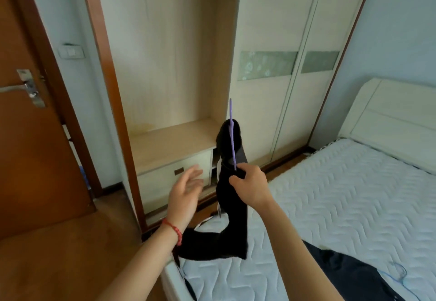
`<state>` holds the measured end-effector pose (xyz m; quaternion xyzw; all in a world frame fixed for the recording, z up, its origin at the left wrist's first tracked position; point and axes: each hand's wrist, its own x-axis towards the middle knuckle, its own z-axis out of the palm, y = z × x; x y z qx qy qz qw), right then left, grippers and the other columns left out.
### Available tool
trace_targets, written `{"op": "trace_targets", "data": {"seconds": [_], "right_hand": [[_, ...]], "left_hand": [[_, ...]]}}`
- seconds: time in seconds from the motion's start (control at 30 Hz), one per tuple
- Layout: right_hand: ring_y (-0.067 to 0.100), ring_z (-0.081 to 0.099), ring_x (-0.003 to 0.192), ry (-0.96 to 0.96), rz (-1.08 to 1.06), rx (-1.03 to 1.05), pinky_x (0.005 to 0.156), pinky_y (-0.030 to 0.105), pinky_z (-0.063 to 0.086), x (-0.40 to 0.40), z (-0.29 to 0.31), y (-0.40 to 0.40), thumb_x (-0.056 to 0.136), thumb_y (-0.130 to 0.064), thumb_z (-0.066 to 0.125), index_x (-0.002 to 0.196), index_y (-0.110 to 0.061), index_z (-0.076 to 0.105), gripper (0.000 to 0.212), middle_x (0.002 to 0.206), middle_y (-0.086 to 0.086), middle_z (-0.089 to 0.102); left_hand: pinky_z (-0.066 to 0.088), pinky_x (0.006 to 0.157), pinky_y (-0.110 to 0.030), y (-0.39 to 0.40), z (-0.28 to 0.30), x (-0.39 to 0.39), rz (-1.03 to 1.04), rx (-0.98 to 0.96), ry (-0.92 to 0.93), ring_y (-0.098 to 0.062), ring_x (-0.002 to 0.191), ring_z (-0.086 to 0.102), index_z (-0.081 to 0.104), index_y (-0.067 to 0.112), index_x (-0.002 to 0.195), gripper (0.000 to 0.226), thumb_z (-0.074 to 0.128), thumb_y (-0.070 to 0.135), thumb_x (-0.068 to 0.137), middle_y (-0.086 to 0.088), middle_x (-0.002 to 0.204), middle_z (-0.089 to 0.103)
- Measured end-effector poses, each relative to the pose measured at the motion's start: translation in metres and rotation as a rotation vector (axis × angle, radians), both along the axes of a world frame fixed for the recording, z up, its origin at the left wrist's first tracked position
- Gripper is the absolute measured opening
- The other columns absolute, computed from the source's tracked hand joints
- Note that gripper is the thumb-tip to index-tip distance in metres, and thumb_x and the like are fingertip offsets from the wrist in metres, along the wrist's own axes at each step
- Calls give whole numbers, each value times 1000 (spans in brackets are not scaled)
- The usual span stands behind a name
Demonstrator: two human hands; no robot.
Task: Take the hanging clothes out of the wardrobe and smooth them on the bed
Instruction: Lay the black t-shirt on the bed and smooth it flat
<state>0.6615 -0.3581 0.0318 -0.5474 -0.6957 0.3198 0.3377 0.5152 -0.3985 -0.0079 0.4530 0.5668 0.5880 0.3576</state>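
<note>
A black garment (232, 206) hangs on a purple hanger (232, 135), seen edge-on in front of the open wardrobe (165, 65). My right hand (251, 186) is shut on the hanger and the garment's top, holding it above the near corner of the bed (342, 194). The garment's lower end trails onto the mattress corner. My left hand (186, 191) is open, fingers spread, just left of the garment and not touching it. The wardrobe's hanging bay looks bare.
A dark blue garment (354, 274) with a light blue hanger lies on the mattress at the lower right. A brown door (35, 147) stands open at the left. Closed sliding wardrobe doors (295, 65) and a white headboard (389, 121) are to the right.
</note>
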Motion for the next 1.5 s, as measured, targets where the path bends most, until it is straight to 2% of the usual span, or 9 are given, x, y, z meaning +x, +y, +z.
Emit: {"op": "trace_targets", "data": {"seconds": [0.13,0.27,0.43,0.57,0.77,0.87,1.1,1.33,1.5], "right_hand": [[32,60,77,-214,-37,139,62,35,49,-31,33,1,81,-6,47,100,-8,61,24,86,13,66],[27,59,87,-344,-74,239,72,35,50,-63,60,1,83,-9,49,105,-19,62,27,94,6,66],[18,60,88,-273,-87,354,78,30,49,-78,103,-15,81,-6,60,100,-21,68,25,87,-3,66],[-4,57,69,-133,-125,424,65,2,40,-78,143,-27,79,-2,64,95,-17,71,24,75,-12,63],[9,61,74,37,-214,467,74,20,48,-66,191,-34,78,-1,65,89,-22,70,24,77,-6,67],[5,62,69,75,-277,424,70,19,47,-50,194,-30,77,-1,66,81,-28,70,28,69,-12,67],[12,60,74,68,-466,208,76,22,47,12,129,-1,75,4,67,79,-26,68,30,79,0,66],[12,63,81,82,-543,-77,74,22,44,115,20,55,77,1,65,83,-24,68,26,84,-3,68],[15,65,83,103,-619,-242,73,23,48,185,-67,106,77,0,64,79,-30,66,30,84,-5,68]], "left_hand": [[41,103,-33,31,23,-63,29,39,144,-14,110,52,40,14,135,48,51,4,90,-4,130,53],[29,112,-34,63,40,-126,62,104,371,-19,135,34,34,16,141,58,57,9,88,-4,146,38],[23,113,-42,93,67,-197,289,214,678,-29,139,28,36,10,140,60,61,22,86,-13,149,34],[41,98,-44,102,112,-211,266,452,567,-38,111,54,58,2,114,35,64,15,82,-21,116,60],[43,89,-36,118,193,-202,273,663,535,-32,102,56,65,7,101,31,66,25,75,-16,106,66],[42,87,-32,136,202,-181,195,668,543,-30,101,58,67,8,100,31,68,25,74,-14,104,67],[39,83,-19,194,127,-95,-124,366,467,-24,99,63,71,9,98,27,74,17,73,-10,101,71],[50,84,-32,260,14,8,-336,76,576,-22,92,64,73,16,89,21,76,21,69,-5,94,72],[50,89,-34,311,-64,84,-428,-111,652,-25,99,62,72,13,99,29,77,20,71,-7,103,71]]}}
